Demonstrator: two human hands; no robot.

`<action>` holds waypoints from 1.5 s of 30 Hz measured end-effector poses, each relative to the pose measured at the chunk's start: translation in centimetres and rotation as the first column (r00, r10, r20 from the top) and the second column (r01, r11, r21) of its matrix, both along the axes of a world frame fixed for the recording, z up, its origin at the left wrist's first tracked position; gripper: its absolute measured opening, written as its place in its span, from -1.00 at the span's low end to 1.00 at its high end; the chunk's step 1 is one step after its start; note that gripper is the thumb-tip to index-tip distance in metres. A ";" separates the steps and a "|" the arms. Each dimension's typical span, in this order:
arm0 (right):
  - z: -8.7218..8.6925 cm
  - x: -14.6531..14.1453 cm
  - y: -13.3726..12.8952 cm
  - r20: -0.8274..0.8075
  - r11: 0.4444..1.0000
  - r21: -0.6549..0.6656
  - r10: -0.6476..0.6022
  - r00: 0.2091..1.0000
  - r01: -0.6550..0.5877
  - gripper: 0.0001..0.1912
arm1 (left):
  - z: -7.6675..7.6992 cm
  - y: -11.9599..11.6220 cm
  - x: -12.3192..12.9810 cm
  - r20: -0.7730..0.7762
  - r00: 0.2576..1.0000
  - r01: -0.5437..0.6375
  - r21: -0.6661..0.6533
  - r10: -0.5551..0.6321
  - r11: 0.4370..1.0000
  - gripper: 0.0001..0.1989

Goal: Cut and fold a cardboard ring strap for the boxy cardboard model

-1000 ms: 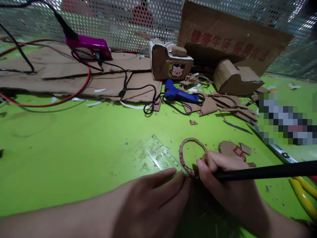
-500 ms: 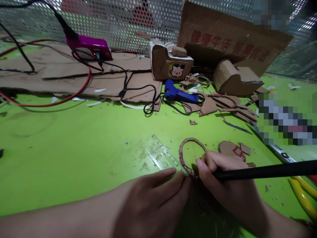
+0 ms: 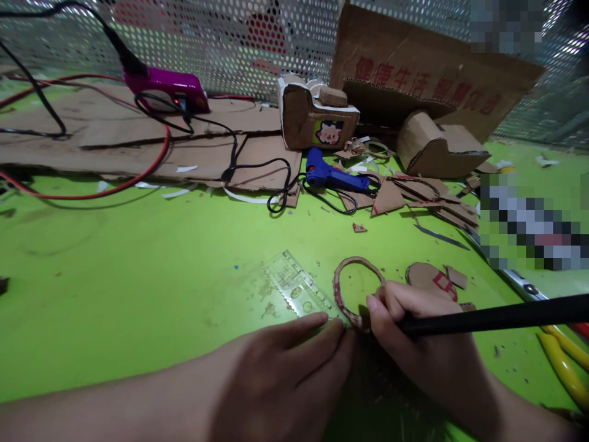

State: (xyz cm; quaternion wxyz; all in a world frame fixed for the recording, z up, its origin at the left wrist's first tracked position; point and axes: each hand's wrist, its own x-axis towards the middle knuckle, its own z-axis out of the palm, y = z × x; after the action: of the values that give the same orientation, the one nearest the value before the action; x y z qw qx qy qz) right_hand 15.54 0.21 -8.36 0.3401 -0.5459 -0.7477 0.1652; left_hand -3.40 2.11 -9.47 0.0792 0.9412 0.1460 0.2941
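Hardly a shift

Little has moved in the last second, so the work looks steady. My right hand (image 3: 414, 362) grips a black tool (image 3: 497, 317); my left hand (image 3: 285, 374) touches the ruler (image 3: 301, 290), whether grasping I can't tell. The ring (image 3: 337, 291) lies beside it on the green table (image 3: 138, 264), metal mesh (image 3: 221, 37) behind.

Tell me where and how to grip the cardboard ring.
Probably pinch the cardboard ring by its far rim, from above, one finger inside: the band is narrow, its middle open, and that stretch looks free; the left hand and right hand crowd the near side.
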 end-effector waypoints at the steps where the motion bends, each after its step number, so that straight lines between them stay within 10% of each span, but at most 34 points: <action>1: 0.0 0.0 0.0 -0.003 1.000 0.000 0.003 1.000 -0.003 -0.62 | 0.0 0.0 0.0 -0.001 1.000 -0.005 0.002 0.005 1.000 -0.55; 13: 0.9 0.2 0.3 -0.139 0.984 -0.008 -0.180 0.974 0.180 -0.59 | 0.4 -0.3 -0.1 0.008 0.999 -0.048 0.011 0.048 0.999 -0.51; 22: 1.3 0.1 0.4 -0.252 0.961 -0.143 -0.266 0.930 0.236 -0.61 | -0.5 -0.1 -1.6 -0.134 0.983 0.154 0.241 -0.125 0.958 -0.70; 27: 1.2 0.2 0.5 -0.244 0.961 -0.237 -0.203 0.949 0.144 -0.70 | -1.3 -2.8 -1.2 -0.038 0.987 -0.158 -0.017 0.157 0.987 -0.68; 32: 1.2 0.1 0.5 -0.197 0.950 -0.286 -0.183 0.963 0.123 -0.81 | -0.5 -1.0 -1.7 -0.072 0.996 -0.044 0.163 0.057 0.986 -0.63; 34: 1.2 0.0 0.7 -0.193 0.954 -0.286 -0.145 0.970 0.086 -0.84 | 0.0 0.3 -2.1 -0.129 0.982 0.175 0.377 -0.135 0.910 -0.64; 37: 1.3 0.0 1.0 -0.199 0.977 -0.211 -0.037 0.979 -0.006 -0.88 | 0.3 0.9 -2.4 -0.104 0.986 0.165 0.483 -0.131 0.860 -0.59; 41: 2.5 1.0 0.7 -0.065 0.999 -0.017 0.036 0.997 -0.037 -0.83 | -0.1 0.1 -2.6 0.049 0.996 0.047 0.440 -0.077 0.897 -0.61; 45: 3.7 2.9 -0.1 0.201 0.974 -0.215 0.119 0.972 -0.075 -0.87 | -0.3 0.2 -2.8 0.051 0.996 0.056 0.291 -0.074 0.955 -0.78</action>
State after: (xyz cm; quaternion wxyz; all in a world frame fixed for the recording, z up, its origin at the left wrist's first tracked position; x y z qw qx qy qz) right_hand 18.45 0.08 -4.63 0.1912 -0.5553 -0.7845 0.1990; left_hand -6.23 2.29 -9.78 -0.0452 0.9375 0.0679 0.3382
